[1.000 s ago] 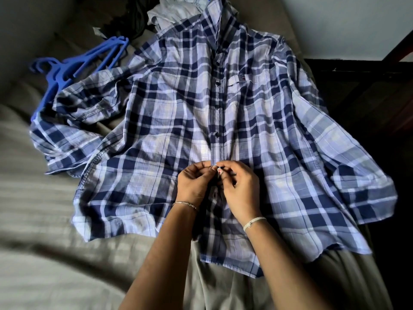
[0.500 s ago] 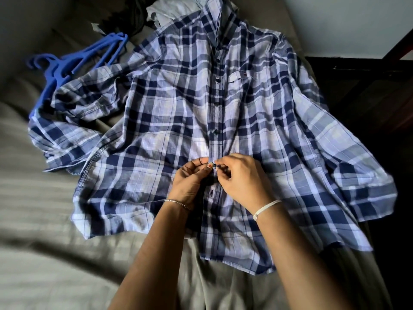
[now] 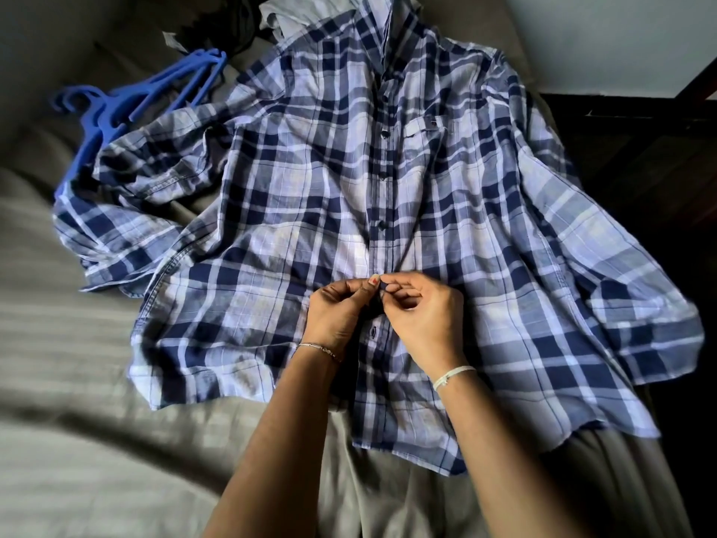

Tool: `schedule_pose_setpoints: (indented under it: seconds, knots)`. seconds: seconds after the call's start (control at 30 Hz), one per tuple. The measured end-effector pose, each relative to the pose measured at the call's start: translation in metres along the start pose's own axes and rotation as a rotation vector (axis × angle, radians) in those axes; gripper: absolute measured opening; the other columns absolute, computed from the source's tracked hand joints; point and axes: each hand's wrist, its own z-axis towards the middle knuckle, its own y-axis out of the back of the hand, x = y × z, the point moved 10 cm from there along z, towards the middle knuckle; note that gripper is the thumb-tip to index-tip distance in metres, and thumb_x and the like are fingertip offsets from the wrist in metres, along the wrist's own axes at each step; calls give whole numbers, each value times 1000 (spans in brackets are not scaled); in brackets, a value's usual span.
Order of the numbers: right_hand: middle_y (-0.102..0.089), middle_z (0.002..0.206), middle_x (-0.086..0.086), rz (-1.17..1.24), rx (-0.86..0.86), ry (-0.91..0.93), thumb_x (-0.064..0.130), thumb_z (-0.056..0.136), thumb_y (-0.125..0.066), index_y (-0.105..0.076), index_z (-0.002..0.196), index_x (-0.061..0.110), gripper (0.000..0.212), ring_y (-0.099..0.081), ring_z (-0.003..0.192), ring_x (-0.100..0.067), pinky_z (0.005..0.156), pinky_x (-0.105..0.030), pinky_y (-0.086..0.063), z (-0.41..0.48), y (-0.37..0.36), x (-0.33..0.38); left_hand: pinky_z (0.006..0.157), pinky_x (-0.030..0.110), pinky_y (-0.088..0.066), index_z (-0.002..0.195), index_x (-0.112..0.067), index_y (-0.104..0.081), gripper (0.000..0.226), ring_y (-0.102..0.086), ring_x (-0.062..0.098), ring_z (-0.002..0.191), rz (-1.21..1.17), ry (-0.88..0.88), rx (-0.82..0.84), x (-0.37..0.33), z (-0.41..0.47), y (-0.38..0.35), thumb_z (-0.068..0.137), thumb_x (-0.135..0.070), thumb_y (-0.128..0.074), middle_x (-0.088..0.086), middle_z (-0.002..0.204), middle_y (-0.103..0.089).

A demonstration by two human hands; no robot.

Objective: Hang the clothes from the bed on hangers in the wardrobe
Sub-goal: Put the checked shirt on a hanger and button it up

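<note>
Your left hand point(image 3: 336, 314) and right hand point(image 3: 423, 322) pinch the placket of the plaid shirt point(image 3: 310, 188), spread flat on the bed point(image 3: 97, 382) around your fingertips point(image 3: 373, 280); it looks light and limp, so take the shoulders beyond them

The shirt point(image 3: 310, 211) lies flat on the bed point(image 3: 77, 440), collar at the far end, with hangers point(image 3: 116, 106) partly under its left sleeve, a clothes pile point(image 3: 295, 13) behind the collar, and both hands point(image 3: 337, 312) meeting on its placket point(image 3: 382, 180), left beside right point(image 3: 423, 316).
</note>
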Motion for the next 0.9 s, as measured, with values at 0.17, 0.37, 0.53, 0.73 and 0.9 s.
schedule_pose_setpoints:
  seconds: [0.17,0.37,0.53,0.73,0.9]
  knots:
    - [-71,75,11,-89,-73,144,3,74,-76,-75,86,17,18,-62,59,-5,59,-17,-54,-7,6,16,68,31,-58,73,-2,-62,16,-64,17,63,67,-54,-71,2,6,5,89,-2,-62,8,66,-67]
    - [-73,80,11,110,-59,-64,5,78,-74,-73,87,24,21,-67,66,-6,66,-25,-58,-9,-2,-3,68,27,-57,80,-3,-61,13,-64,16,66,58,-76,-23,1,6,4,93,-4,-56,8,71,-66]
    - [-74,81,5,332,5,-224,4,80,-75,-72,84,29,26,-71,75,-11,71,-25,-57,-8,-12,-17,65,29,-48,83,-9,-65,10,-57,22,69,-105,63,48,10,1,2,91,-11,-60,13,78,-63]
    - [-72,76,-2,449,61,-328,6,85,-72,-72,87,15,9,-65,63,-8,65,-21,-54,-8,-15,-22,68,30,-46,81,-9,-69,10,-62,23,69,-116,85,98,7,-3,-1,77,-18,-73,12,77,-69]
    - [-64,65,2,492,114,-405,5,88,-67,-67,82,13,11,-55,49,1,54,-13,-47,-6,-21,-22,53,24,-51,82,-11,-67,11,-66,19,61,-87,103,153,5,-4,-3,91,-13,-60,9,74,-70]
